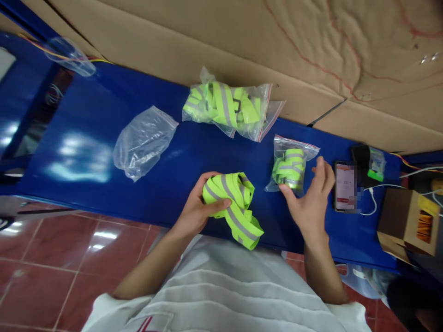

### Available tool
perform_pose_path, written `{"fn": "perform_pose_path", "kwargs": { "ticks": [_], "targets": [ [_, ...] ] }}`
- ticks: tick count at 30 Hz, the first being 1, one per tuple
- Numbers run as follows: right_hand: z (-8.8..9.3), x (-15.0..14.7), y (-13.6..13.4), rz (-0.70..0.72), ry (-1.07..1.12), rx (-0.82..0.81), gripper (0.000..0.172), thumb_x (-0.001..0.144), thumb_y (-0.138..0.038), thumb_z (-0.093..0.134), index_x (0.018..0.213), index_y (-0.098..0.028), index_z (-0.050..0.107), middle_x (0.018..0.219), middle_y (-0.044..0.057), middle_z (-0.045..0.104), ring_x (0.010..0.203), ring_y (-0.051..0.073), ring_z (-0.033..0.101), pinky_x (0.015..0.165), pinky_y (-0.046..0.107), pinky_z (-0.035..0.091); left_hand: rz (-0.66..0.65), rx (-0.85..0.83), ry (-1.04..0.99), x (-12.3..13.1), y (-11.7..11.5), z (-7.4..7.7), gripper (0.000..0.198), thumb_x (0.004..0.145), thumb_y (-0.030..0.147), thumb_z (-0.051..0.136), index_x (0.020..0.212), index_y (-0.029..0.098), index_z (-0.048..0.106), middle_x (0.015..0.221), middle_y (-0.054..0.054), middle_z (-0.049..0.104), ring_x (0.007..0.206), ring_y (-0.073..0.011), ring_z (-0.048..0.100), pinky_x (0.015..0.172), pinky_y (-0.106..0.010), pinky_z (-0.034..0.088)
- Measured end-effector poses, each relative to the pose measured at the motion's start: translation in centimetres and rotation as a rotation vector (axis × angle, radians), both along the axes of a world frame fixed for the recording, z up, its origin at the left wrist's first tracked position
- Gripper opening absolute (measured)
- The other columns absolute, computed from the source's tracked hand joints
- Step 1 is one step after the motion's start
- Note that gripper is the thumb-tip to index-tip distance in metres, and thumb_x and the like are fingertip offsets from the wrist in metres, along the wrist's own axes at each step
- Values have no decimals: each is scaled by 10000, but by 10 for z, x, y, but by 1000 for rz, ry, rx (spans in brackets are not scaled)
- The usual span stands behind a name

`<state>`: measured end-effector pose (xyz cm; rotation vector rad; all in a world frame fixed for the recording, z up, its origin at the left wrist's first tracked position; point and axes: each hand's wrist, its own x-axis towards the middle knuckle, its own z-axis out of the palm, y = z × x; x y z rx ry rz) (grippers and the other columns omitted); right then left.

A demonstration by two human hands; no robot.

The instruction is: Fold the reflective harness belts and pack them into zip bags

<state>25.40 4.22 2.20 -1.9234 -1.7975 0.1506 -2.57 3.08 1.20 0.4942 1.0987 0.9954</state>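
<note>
My left hand (199,207) is closed around a loosely folded yellow-green reflective strap (228,193) with a grey stripe. One end of this strap hangs down toward my lap. My right hand (309,198) is spread, thumb and fingers apart, at a zip bag (279,145) with a rolled reflective strap (293,166) inside. The thumb is at the bag's lower edge; whether it presses on the plastic I cannot tell. Farther back lie zip bags (263,122) filled with more such straps (223,101). A clear plastic bag (147,140) lies flat to the left.
A phone (345,184) with a lit screen and a white cable (374,203) lie right of my hand. Beyond them stands an open cardboard box (398,214). A clear plastic cup (74,57) lies at the back left. Brown cardboard (214,37) borders the blue table (83,138).
</note>
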Motion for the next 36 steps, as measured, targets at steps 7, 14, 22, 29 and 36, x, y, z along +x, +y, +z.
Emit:
{"fn": "perform_pose_path", "kwargs": {
  "ticks": [7,14,22,29,36],
  "targets": [
    [13,-8,43,191,4,111,596,982,-430,686,1512,-196,547,1525,198,555,1482,352,533,1239,573,459,159,91,299,-31,-24,-9,707,722,322,988,1302,293,583,1068,9,676,879,-155,661,757,-242,592],
    [47,-79,87,872,-110,355,592,1004,-265,653,1569,-263,477,1649,130,499,1503,292,536,1206,464,494,-5,113,414,-40,-24,-12,681,729,407,968,1278,231,605,998,3,674,823,-153,632,715,-233,551],
    [29,-212,175,973,-282,-11,536,1083,-97,511,1612,-159,449,1743,56,372,1568,304,410,1342,548,232,-141,199,453,-13,-32,-8,596,769,380,910,1274,233,631,991,2,664,841,-158,621,727,-246,529],
    [29,-204,139,1069,-276,87,806,1003,-210,745,1695,-216,332,1804,86,242,1696,269,175,1390,569,24,-69,228,527,-13,-34,-17,600,779,387,916,1294,262,636,1143,-16,685,971,-176,652,834,-271,557],
    [23,-55,59,828,345,-73,520,1120,-207,437,1629,-313,447,1510,86,633,1322,198,676,1163,405,555,-13,88,257,-12,-11,-6,656,780,394,950,1323,276,602,1137,3,695,962,-145,669,825,-219,565]
  ]
}}
